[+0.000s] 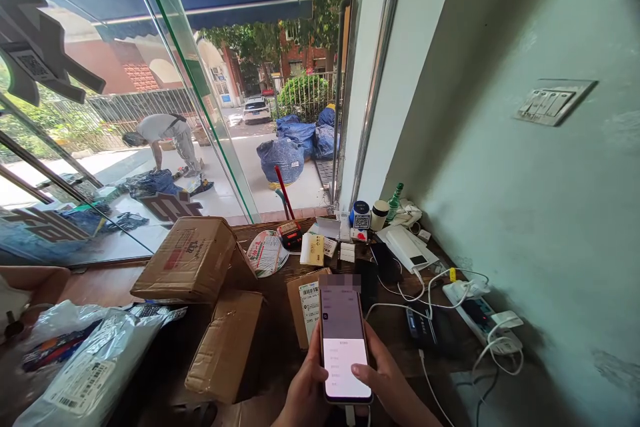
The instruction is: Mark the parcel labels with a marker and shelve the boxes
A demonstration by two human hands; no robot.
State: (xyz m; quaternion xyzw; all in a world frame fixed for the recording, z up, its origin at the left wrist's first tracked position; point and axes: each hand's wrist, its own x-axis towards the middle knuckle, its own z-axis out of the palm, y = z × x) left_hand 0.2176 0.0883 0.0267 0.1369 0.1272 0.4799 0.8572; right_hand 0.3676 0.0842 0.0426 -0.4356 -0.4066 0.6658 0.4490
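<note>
A smartphone point(345, 347) is held upright in both hands above the dark wooden table, its screen lit with a grey upper half and a white list below. My left hand point(306, 383) wraps its left edge, the thumb lying at the side of the screen. On the other edge is my right hand point(387, 377), with its thumb over the lower right of the screen. A white cable plug point(350, 415) shows at the phone's bottom. Behind the phone, partly hidden by it, lies a small cardboard box with a shipping label point(309, 303).
Cardboard boxes point(183, 257) and a plastic mailing bag point(95, 367) lie to the left. A power strip point(480, 313) with tangled white cables, a white power bank point(407, 250) and a green bottle point(395, 200) stand at right. Outside the glass, a person point(170, 137) bends over blue bags.
</note>
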